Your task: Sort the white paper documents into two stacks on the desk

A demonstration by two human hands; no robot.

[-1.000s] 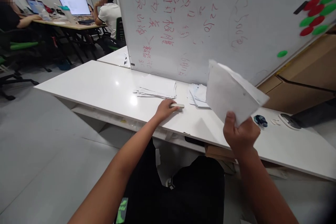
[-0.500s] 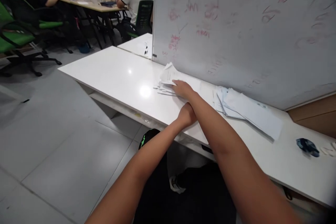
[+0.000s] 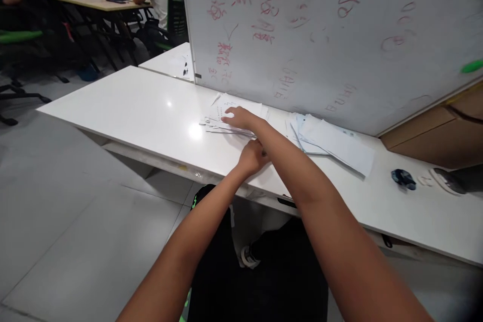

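So, starting on the left: the white desk [image 3: 128, 110] is smooth and glossy, with a bright glare spot just left of the grip. Then the paper stack [image 3: 216, 113], directly under the right hand and poking out left of it. Thin white sheets, edges fanned and uneven, a few corners lifted, dark print on the top one. The right hand [image 3: 240, 117] is part-open over it, a gap between thumb and fingers, and it doesn't look closed on a sheet.

Slightly right of and nearer than that is the left hand [image 3: 252, 157], curled down at the desk. The right forearm crosses over its fingers; a small dark bit shows there, but I can't tell what it's holding, if anything.

Beyond both hands is the whiteboard [image 3: 320, 55], flat and shiny with red and dark scribbles. Right of the hands lies another pile [image 3: 341, 145], blank flat sheets, skewed and overlapping. Further right: a crumpled-looking dark blue thing [image 3: 403, 179], small white bits [image 3: 425, 180], then brown cardboard [image 3: 422, 133] behind them.
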